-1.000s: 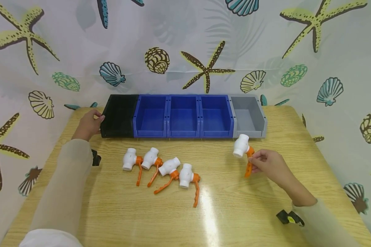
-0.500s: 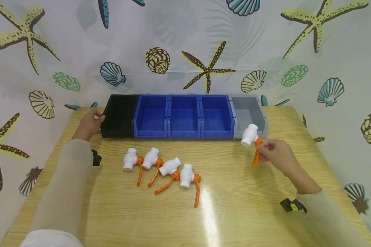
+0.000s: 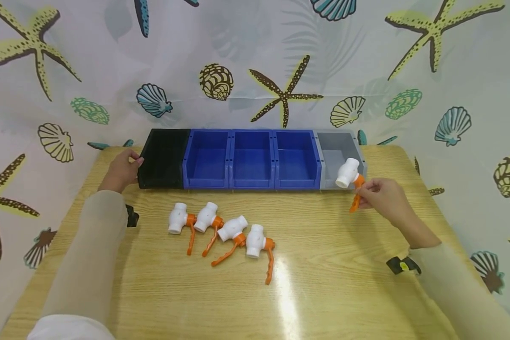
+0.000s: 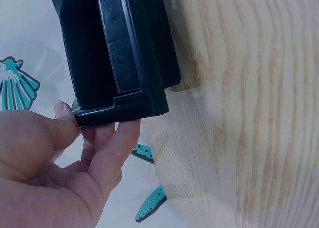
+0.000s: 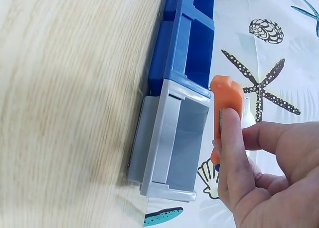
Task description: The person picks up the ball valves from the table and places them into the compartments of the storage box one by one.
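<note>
My right hand [image 3: 384, 200] pinches the orange lever of a white plastic ball valve [image 3: 347, 173], held up at the front of the grey bin [image 3: 341, 146]. In the right wrist view the orange lever [image 5: 227, 96] sits between thumb and fingers, and its white body is mostly hidden. At the far left, my left hand [image 3: 122, 171] holds the side wall of the black bin [image 3: 165, 182]. Seen from the left wrist, the thumb is at the rim of that black bin [image 4: 142, 106] and the fingers touch its outer side. Several more ball valves [image 3: 233, 230] lie on the table.
Between the black and grey bins stand three blue bins [image 3: 252, 183], side by side in one row. Behind them hangs a cloth [image 3: 238, 38] printed with shells and starfish. Everything rests on a wooden table [image 3: 314, 283].
My right hand has carried the ball valve up and slightly right, from in front of the grey bin to its front edge. The left hand has stayed on the black bin.
</note>
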Available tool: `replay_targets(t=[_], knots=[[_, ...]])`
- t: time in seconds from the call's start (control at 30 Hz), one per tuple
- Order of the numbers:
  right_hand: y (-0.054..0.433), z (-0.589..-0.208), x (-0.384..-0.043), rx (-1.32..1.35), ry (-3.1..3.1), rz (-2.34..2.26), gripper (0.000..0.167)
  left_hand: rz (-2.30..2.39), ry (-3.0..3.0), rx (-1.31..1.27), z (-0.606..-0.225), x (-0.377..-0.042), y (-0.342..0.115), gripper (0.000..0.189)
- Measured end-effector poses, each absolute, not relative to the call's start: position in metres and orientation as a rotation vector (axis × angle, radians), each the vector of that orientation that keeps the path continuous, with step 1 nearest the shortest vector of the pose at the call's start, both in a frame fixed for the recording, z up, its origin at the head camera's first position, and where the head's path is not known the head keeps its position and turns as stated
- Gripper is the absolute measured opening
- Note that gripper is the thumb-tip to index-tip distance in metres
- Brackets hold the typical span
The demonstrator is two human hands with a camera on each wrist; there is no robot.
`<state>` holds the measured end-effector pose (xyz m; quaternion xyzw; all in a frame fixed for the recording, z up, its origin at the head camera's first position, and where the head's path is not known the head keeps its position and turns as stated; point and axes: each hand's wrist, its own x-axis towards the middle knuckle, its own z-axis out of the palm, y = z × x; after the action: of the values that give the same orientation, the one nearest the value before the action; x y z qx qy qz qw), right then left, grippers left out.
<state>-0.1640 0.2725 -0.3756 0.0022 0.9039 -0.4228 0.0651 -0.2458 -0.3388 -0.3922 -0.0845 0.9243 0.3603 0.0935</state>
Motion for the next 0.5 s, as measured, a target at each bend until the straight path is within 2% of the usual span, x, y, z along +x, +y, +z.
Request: replay_targets(t=[0.5], knots=[[0.275,-0.366,-0.194,0.05,2.769,-1.183,0.024,1.08,2.747,-0.246,-0.392,-0.245,-0.339,0.037]])
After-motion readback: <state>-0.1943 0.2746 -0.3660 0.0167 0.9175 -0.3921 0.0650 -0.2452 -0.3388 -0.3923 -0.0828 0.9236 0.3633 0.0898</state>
